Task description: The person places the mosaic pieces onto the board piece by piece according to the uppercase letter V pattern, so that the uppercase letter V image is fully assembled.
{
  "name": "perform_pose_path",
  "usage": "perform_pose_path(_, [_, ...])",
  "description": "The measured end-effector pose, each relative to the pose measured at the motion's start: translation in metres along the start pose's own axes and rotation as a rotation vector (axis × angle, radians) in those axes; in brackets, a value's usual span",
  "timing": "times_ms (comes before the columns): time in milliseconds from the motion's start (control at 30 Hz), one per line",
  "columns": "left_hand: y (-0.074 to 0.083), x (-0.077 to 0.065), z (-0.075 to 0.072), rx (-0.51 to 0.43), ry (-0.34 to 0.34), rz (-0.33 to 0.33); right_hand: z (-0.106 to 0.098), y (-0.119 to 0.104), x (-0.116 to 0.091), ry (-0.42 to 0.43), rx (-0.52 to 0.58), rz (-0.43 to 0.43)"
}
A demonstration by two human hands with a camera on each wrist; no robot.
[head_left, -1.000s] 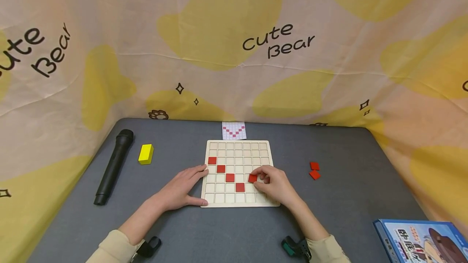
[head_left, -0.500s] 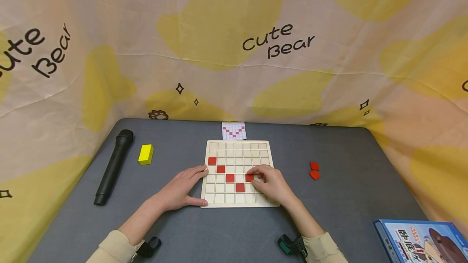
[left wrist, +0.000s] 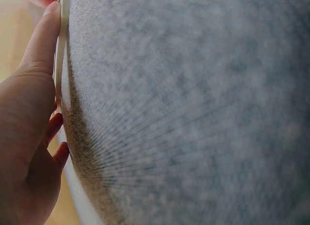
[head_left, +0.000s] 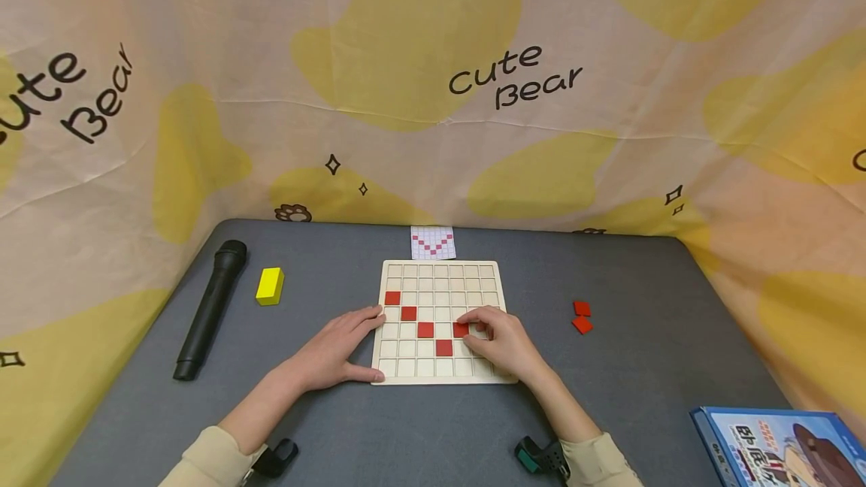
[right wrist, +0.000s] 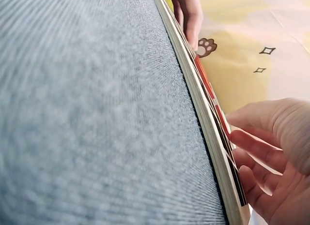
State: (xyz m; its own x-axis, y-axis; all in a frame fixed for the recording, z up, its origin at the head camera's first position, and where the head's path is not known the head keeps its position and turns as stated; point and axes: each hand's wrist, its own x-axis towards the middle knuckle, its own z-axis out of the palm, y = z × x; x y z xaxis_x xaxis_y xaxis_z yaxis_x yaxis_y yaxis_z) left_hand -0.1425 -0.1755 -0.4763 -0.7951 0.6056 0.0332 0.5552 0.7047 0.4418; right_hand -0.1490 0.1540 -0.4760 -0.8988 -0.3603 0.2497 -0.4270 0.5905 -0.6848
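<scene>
A pale wooden grid board (head_left: pixel 402 368) lies flat on the grey table. Red square tiles step diagonally down it: one tile (head_left: pixel 392 297) at the left, the lowest tile (head_left: pixel 443 348) near the middle. My left hand (head_left: pixel 338 348) rests against the board's left edge, fingers extended and thumb at the lower corner. Over the right half, my right hand (head_left: pixel 504 338) pinches a red tile (head_left: pixel 460 330) between thumb and index finger, low on the board. The right wrist view shows these fingers (right wrist: pixel 240 118) at the board's surface; the left wrist view shows my left thumb (left wrist: pixel 41 41) along the rim.
Two spare red tiles (head_left: pixel 582 316) lie right of the board. Behind it is a small pattern card (head_left: pixel 433 243). A yellow block (head_left: pixel 271 285) and black microphone (head_left: pixel 211 310) lie at left, a blue box (head_left: pixel 778 442) at front right. A printed cloth (head_left: pixel 406 96) backs the table.
My right hand has shifted slightly left with the red tile, which now sits squarer in the grid, up and right of the lowest tile. My left hand stays still.
</scene>
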Motion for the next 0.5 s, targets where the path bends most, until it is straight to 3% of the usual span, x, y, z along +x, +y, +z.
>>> perform_pose_path(233, [-0.001, 0.0, 0.001, 0.003, -0.001, -0.002, -0.01, 0.001, -0.004, 0.065, 0.0, 0.055])
perform_pose_path(500, [-0.002, 0.0, 0.002, 0.006, 0.0, -0.006, -0.037, 0.024, -0.017, 0.152, -0.061, 0.149])
